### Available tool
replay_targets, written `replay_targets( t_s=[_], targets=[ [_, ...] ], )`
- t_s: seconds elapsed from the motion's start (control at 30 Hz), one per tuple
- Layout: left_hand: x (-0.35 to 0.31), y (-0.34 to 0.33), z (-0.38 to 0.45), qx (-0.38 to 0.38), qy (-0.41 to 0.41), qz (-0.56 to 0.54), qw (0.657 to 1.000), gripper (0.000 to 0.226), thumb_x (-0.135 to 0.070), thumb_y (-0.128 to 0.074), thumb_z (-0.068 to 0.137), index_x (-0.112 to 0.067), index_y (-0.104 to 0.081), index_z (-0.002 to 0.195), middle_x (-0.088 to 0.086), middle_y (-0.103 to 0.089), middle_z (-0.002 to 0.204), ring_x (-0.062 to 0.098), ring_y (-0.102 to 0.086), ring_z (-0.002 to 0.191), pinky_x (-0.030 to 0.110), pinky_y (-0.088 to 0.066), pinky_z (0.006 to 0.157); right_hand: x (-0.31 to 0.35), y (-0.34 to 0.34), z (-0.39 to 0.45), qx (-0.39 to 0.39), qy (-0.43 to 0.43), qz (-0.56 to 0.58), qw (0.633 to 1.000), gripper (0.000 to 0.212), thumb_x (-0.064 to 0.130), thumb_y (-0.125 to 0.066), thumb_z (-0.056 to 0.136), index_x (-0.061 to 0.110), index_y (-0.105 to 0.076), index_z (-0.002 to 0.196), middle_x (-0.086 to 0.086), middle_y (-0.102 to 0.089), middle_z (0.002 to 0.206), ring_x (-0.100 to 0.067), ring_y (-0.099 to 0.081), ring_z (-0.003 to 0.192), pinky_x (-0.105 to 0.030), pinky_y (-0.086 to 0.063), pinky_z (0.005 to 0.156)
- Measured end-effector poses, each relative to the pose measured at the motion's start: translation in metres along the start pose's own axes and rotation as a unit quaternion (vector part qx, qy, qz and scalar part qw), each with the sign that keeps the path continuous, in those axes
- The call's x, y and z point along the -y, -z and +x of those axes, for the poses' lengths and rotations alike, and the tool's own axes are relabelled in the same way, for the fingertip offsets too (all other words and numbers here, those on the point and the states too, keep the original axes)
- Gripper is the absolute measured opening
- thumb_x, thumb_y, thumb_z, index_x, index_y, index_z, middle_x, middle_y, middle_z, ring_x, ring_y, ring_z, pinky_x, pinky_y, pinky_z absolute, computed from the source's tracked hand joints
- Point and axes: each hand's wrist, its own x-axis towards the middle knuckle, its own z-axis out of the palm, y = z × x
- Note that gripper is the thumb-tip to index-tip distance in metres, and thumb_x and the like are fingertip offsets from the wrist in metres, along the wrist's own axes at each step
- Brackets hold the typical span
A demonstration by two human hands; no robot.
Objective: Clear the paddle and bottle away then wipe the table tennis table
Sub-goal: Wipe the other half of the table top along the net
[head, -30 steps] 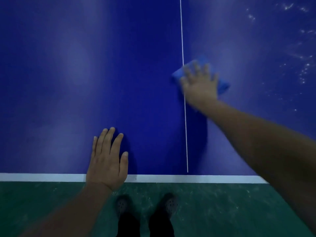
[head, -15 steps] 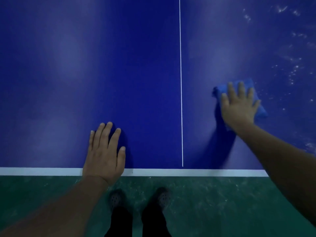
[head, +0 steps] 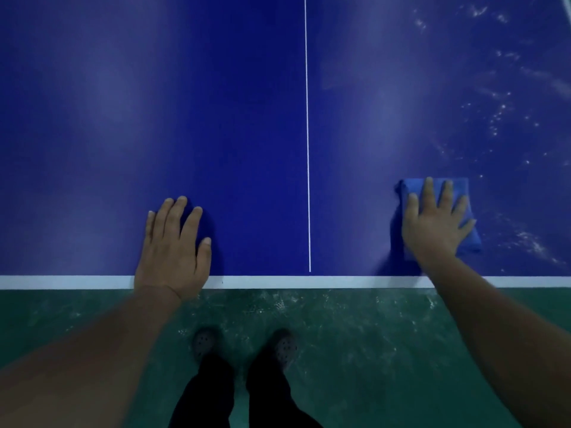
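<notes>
The blue table tennis table point(head: 216, 118) fills the upper view, with a thin white centre line point(head: 307, 149) and a white near edge stripe point(head: 309, 282). My right hand point(head: 432, 227) lies flat with spread fingers, pressing a folded blue cloth point(head: 463, 242) onto the table right of the centre line, close to the near edge. My left hand point(head: 173, 251) rests flat on the table left of the line, holding nothing. No paddle or bottle is in view.
White dusty smears and specks point(head: 500, 112) cover the table's right part, beyond and beside the cloth. Below the edge is a scuffed green floor point(head: 355, 335), with my two dark shoes point(head: 244, 347) close to the table.
My right hand has slid the cloth from the centre line to the right and nearer to the edge. The left hand has stayed planted in place.
</notes>
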Motion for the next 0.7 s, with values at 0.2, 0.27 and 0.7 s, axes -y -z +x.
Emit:
replay_targets(
  t_s=[0.2, 0.27, 0.7],
  targets=[
    [0.000, -0.001, -0.001, 0.011, -0.002, 0.027, 1.000, 0.064, -0.045, -0.021, 0.097, -0.018, -0.034, 0.153, 0.016, -0.023, 0.159, 0.033, -0.014, 0.150, 0.052, -0.008, 0.122, 0.097, -0.044, -0.113, -0.031, 0.280, -0.030, 0.959, 0.058, 0.054, -0.019, 0.101, 0.034, -0.027, 0.154, -0.002, -0.019, 0.165, -0.039, -0.013, 0.150, -0.066, -0.004, 0.117],
    [0.000, -0.001, 0.000, 0.012, 0.001, 0.029, 1.000, 0.063, -0.046, -0.022, 0.097, -0.019, -0.035, 0.152, 0.016, -0.024, 0.159, 0.033, -0.015, 0.149, 0.053, -0.009, 0.122, 0.102, -0.048, -0.134, 0.007, 0.458, -0.061, 0.887, 0.056, 0.058, -0.019, 0.102, 0.036, -0.032, 0.152, 0.000, -0.025, 0.163, -0.035, -0.014, 0.151, -0.064, -0.008, 0.118],
    [-0.010, 0.017, 0.023, 0.008, 0.016, 0.012, 1.000, 0.054, -0.040, -0.033, 0.093, -0.008, -0.059, 0.128, 0.020, -0.048, 0.138, 0.039, -0.041, 0.129, 0.060, -0.029, 0.112, 0.117, -0.027, -0.046, 0.017, 0.500, -0.092, 0.861, 0.054, 0.054, -0.020, 0.104, 0.034, -0.030, 0.153, 0.002, -0.021, 0.164, -0.032, -0.009, 0.153, -0.063, -0.010, 0.118]
  ],
)
